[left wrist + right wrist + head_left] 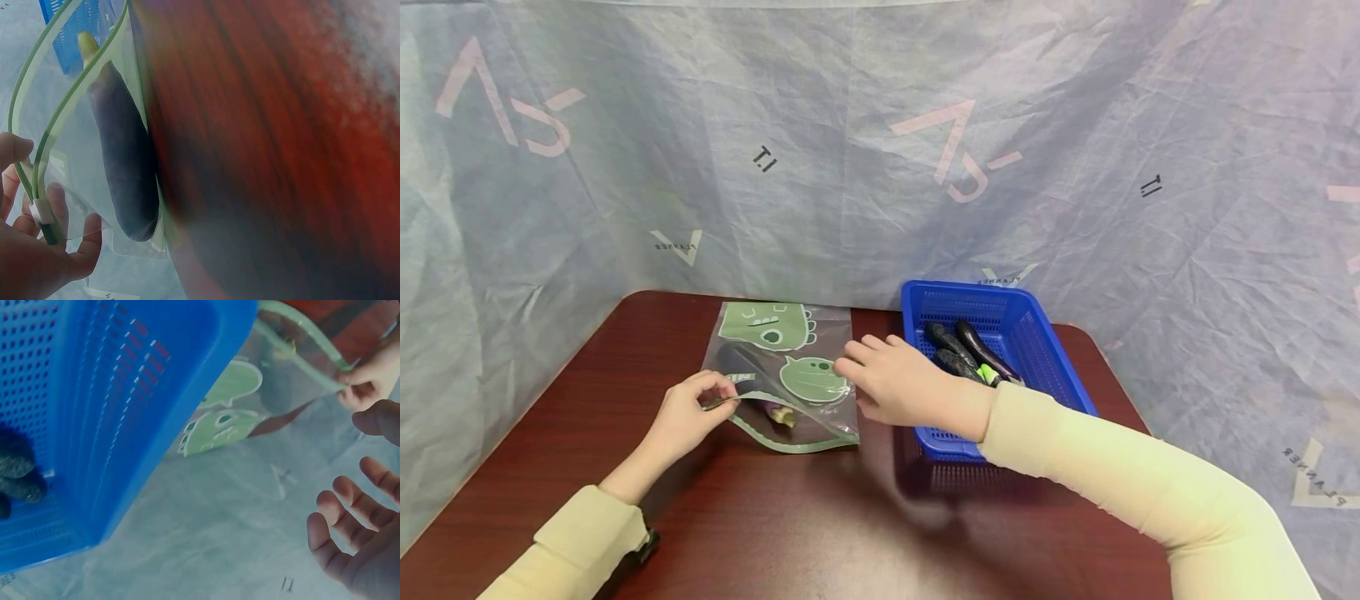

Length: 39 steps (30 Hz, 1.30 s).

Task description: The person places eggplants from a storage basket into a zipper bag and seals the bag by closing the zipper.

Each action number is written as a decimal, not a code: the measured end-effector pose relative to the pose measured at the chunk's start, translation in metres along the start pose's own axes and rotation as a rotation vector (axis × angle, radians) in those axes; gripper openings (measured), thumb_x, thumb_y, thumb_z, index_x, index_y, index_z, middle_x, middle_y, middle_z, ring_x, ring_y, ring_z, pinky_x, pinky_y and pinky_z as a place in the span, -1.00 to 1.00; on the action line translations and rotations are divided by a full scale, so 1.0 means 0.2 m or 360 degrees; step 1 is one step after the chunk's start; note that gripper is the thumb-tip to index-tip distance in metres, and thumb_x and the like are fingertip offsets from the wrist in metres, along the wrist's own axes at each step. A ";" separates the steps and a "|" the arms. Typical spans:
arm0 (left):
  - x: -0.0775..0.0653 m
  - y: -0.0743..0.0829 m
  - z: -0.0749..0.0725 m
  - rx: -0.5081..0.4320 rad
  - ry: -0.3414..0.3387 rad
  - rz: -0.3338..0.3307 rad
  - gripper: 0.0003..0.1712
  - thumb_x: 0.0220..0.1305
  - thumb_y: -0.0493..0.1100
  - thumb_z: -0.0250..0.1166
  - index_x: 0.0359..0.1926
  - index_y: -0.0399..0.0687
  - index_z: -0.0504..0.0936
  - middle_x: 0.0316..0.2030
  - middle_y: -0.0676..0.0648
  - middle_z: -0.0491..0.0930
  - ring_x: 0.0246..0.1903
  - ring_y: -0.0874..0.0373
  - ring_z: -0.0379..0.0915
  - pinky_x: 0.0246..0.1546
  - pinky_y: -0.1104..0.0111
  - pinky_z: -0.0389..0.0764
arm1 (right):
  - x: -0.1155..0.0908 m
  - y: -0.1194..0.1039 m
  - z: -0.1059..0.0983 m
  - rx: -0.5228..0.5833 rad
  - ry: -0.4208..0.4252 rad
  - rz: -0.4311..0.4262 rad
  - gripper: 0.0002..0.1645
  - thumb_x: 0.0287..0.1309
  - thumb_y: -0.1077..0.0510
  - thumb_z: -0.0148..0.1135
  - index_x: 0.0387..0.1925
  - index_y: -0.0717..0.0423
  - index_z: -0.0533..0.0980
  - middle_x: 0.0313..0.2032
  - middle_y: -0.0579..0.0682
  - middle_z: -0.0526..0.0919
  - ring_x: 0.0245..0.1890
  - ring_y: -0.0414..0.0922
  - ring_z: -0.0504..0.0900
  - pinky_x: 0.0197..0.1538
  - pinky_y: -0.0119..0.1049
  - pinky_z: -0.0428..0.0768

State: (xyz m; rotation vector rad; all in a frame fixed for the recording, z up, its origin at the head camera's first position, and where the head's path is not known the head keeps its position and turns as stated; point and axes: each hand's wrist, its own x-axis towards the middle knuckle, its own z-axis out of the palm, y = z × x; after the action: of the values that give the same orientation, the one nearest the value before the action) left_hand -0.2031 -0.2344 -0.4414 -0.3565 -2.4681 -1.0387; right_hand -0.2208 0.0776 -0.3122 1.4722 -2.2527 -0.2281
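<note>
My left hand (pixel 688 417) pinches the left end of the open mouth of a clear zip bag (pixel 816 379) printed with green cartoon shapes. One eggplant (pixel 128 156) lies inside; in the head view its pale stem end (pixel 781 415) points towards the mouth. A small white slider (pixel 42 211) sits on the green zip strip beside the left fingers. My right hand (pixel 898 383) hovers between the bag's right side and the blue basket, fingers spread and loosely bent, holding nothing. The right wrist view also shows that hand (pixel 369 531) without anything in it.
A blue plastic basket (pixel 977 289) stands right of the bag, partly behind the right forearm. In it lie dark bumpy cucumbers (pixel 949 340), an eggplant (pixel 981 343) and something bright green (pixel 988 374). A grey printed cloth (pixel 842 167) hangs behind the brown table (pixel 820 533).
</note>
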 end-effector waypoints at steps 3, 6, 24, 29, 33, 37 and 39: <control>0.00 0.00 0.00 0.0000 0.0004 -0.0004 -0.86 -0.09 -0.25 0.34 -0.52 0.07 0.54 -0.49 0.16 0.45 -0.40 0.25 0.39 -0.36 0.47 0.40 | -0.02 0.05 -0.01 0.0031 -0.0003 0.0042 -0.56 -0.22 0.02 0.26 -0.23 0.00 0.35 -0.30 -0.11 0.40 -0.31 -0.10 0.39 -0.44 -0.27 0.31; 0.00 0.01 0.00 -0.0002 0.0013 -0.0008 -0.83 -0.10 -0.28 0.34 -0.52 0.07 0.54 -0.49 0.16 0.45 -0.40 0.28 0.39 -0.36 0.49 0.39 | -0.04 0.09 -0.02 0.0069 -0.0033 0.0093 -0.53 -0.23 0.00 0.29 -0.20 -0.01 0.37 -0.27 -0.12 0.41 -0.28 -0.10 0.40 -0.42 -0.27 0.31; 0.00 0.01 0.01 -0.0015 0.0033 0.0002 -0.76 -0.13 -0.32 0.35 -0.53 0.13 0.52 -0.51 0.16 0.44 -0.44 0.30 0.36 -0.41 0.54 0.35 | -0.18 0.33 0.00 0.0191 -0.0104 0.0396 -0.53 -0.12 0.03 0.30 -0.10 -0.01 0.41 -0.19 -0.10 0.43 -0.26 -0.11 0.38 -0.42 -0.26 0.34; 0.00 0.01 0.00 -0.0011 0.0024 -0.0005 -0.78 -0.12 -0.31 0.35 -0.53 0.11 0.52 -0.51 0.16 0.44 -0.44 0.31 0.36 -0.40 0.52 0.36 | -0.22 0.39 0.02 0.0253 -0.0141 0.0483 -0.51 -0.11 0.02 0.30 -0.08 -0.02 0.40 -0.17 -0.07 0.43 -0.26 -0.10 0.36 -0.43 -0.25 0.32; 0.00 0.01 0.00 -0.0020 0.0028 -0.0002 -0.79 -0.12 -0.30 0.36 -0.54 0.10 0.53 -0.51 0.16 0.44 -0.44 0.30 0.37 -0.41 0.50 0.37 | -0.25 0.44 0.06 0.0295 -0.0161 0.0538 -0.50 -0.10 0.01 0.30 -0.07 -0.04 0.37 -0.14 -0.04 0.43 -0.22 -0.07 0.38 -0.40 -0.21 0.35; 0.00 0.01 -0.01 -0.0022 0.0017 -0.0009 -0.78 -0.12 -0.30 0.36 -0.53 0.12 0.52 -0.50 0.16 0.45 -0.43 0.29 0.38 -0.40 0.49 0.38 | -0.28 0.48 0.09 0.0332 -0.0176 0.0600 -0.46 -0.12 -0.01 0.31 -0.05 -0.02 0.37 -0.10 -0.01 0.44 -0.13 -0.01 0.41 -0.35 -0.14 0.40; 0.00 0.01 -0.01 -0.0023 0.0006 -0.0015 -0.78 -0.12 -0.30 0.36 -0.52 0.12 0.53 -0.49 0.16 0.46 -0.42 0.29 0.39 -0.39 0.49 0.38 | -0.29 0.50 0.10 0.0354 -0.0184 0.0638 -0.44 -0.13 -0.01 0.31 -0.04 -0.02 0.37 -0.09 0.01 0.44 -0.11 0.00 0.41 -0.33 -0.11 0.41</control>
State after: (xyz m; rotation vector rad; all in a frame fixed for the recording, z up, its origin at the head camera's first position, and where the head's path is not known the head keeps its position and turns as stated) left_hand -0.2021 -0.2348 -0.4384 -0.3475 -2.4621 -1.0607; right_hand -0.2934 0.1701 -0.3090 1.0932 -2.6785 0.0654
